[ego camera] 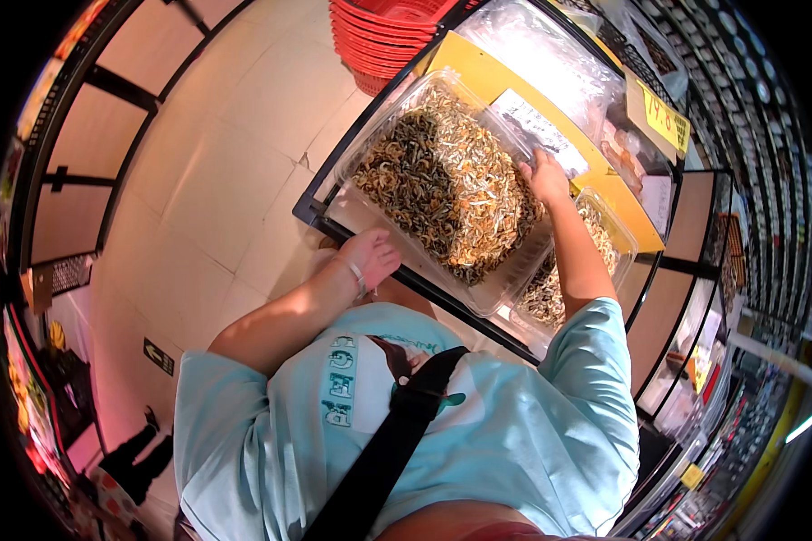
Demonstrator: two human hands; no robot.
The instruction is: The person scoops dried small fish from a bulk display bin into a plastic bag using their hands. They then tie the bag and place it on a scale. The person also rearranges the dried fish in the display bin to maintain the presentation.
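Note:
A large clear plastic tray [494, 297] lies before me on a black-framed display stand [325, 223], heaped with small dried fish [460, 182]. At the tray's far right rim, my right hand [547, 177] reaches over with its fingertips by the fish; whether it grips the rim I cannot tell. My left hand [372, 257] hovers by the stand's near left rail, fingers loosely bent, with nothing visible in it. Under my right forearm, a second clear tray [626, 237] of smaller dried goods [545, 291] is partly hidden. A paper sign with handwriting [538, 128] stands behind the large tray.
Stacked red plastic baskets [386, 40] stand beyond the stand's left corner. A yellow divider [467, 61] separates the trays from plastic-bagged goods [541, 47]. Shelving lines the right side [670, 304]. Tiled floor [210, 169] stretches left, where a person's dark-clothed legs [135, 460] show.

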